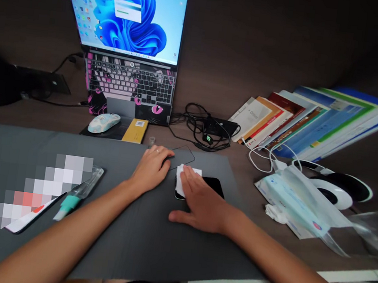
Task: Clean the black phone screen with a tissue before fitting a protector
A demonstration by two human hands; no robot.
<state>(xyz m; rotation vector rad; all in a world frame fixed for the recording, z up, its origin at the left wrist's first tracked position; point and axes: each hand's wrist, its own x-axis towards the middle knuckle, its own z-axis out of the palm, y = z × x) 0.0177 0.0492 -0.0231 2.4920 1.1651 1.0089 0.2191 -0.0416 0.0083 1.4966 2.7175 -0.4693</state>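
Observation:
My right hand (200,202) lies with its fingers flat on a folded white tissue (180,181), pressing it onto a black-screened phone (214,186). Its thumb sticks out to the side over the grey desk mat (149,242). The hand covers much of the phone. My left hand (153,167) rests on the mat with fingers loosely bent and a gap at the thumb. Close to its fingertips lies a thin black outline (189,151), perhaps a clear sheet with a dark border. I cannot tell whether the fingertips touch it.
A laptop (129,83), a mouse (104,123) and a yellow packet (135,130) are at the back. On the left lie a partly blurred flat item (24,222) and a teal-capped bottle (71,203). Books (281,116), headphones (334,191) and a tissue pack (298,205) are at right.

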